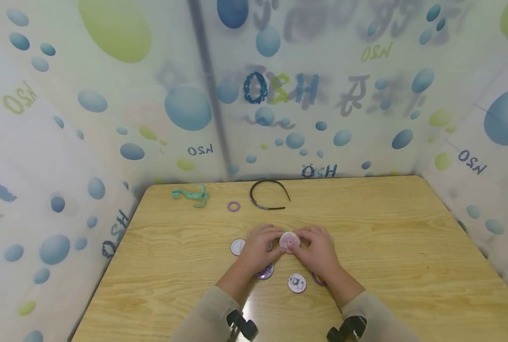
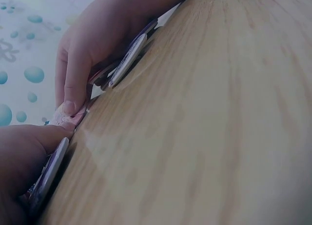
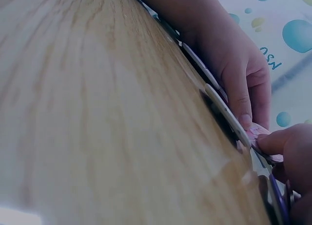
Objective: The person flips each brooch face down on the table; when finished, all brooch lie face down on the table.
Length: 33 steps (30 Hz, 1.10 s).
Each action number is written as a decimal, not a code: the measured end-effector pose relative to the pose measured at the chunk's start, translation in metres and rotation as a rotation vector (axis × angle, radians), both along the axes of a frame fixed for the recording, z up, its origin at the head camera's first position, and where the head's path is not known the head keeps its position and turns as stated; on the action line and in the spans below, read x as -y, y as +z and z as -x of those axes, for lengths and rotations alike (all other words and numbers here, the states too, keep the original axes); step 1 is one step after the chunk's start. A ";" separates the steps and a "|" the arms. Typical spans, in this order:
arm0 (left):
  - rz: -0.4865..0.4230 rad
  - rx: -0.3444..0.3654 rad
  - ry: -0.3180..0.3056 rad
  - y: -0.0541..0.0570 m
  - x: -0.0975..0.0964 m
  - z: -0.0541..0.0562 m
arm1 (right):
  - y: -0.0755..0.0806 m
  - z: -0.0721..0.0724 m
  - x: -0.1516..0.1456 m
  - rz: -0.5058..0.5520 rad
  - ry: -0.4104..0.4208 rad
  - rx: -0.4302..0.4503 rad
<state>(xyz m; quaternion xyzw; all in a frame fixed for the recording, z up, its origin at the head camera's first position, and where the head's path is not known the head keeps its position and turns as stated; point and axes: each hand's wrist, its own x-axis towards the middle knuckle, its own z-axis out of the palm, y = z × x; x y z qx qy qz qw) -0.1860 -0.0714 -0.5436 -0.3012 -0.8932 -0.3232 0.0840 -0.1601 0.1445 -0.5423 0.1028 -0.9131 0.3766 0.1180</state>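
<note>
A pink round badge [image 1: 289, 240] is held between both hands in the head view. My left hand [image 1: 259, 247] pinches its left edge, and my right hand [image 1: 320, 249] grips the right side with the thumb on its face. Both thumbs meet over the pink badge [image 2: 68, 116] in the left wrist view. Below the left hand lies a purple badge [image 1: 265, 272], partly covered by the wrist. A white badge with a dark drawing [image 1: 297, 283] lies between the forearms. Another white badge [image 1: 237, 247] is left of the left hand.
Toward the back of the wooden table [image 1: 408, 228] lie a teal claw-shaped hair clip [image 1: 192, 194], a purple ring [image 1: 233, 206] and a black headband [image 1: 254, 197]. A purple-edged round thing [image 1: 318, 280] shows partly under the right wrist. Patterned fabric walls [image 1: 185, 109] surround the table.
</note>
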 end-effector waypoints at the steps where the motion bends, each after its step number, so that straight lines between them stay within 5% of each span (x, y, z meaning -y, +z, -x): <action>1: -0.004 0.005 -0.001 0.000 0.000 0.000 | 0.000 0.000 0.000 0.008 -0.002 -0.001; 33: -0.012 0.008 0.011 0.000 -0.001 0.000 | 0.002 -0.001 0.000 0.131 -0.016 -0.021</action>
